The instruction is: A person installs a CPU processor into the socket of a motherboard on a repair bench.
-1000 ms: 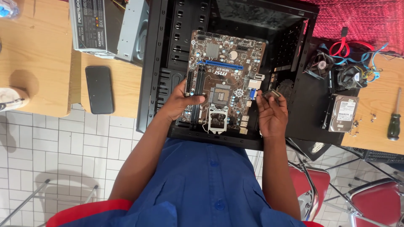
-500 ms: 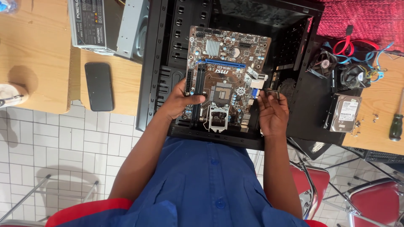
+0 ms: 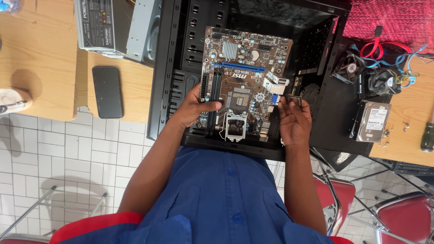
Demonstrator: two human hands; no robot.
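Both hands gripped the motherboard [image 3: 244,81]: left hand [image 3: 192,108] and right hand [image 3: 294,122] closed on its edges, board unscrewed inside the black computer case [image 3: 181,54].

Quick count of what's on view: one circuit board [image 3: 244,86], sitting in one open black computer case [image 3: 181,68]. Two hands [image 3: 192,108] on it, one at each side. On the counter [image 3: 40,54] to the side there's one grey power supply box [image 3: 95,25] and one black phone [image 3: 107,91]. Over on the other side, one hard drive [image 3: 370,121], two cooling fans [image 3: 379,82], one screwdriver [image 3: 427,133], and a few tiny screws [image 3: 405,128], can't count those exactly. Two red chairs [image 3: 398,217] lower down.
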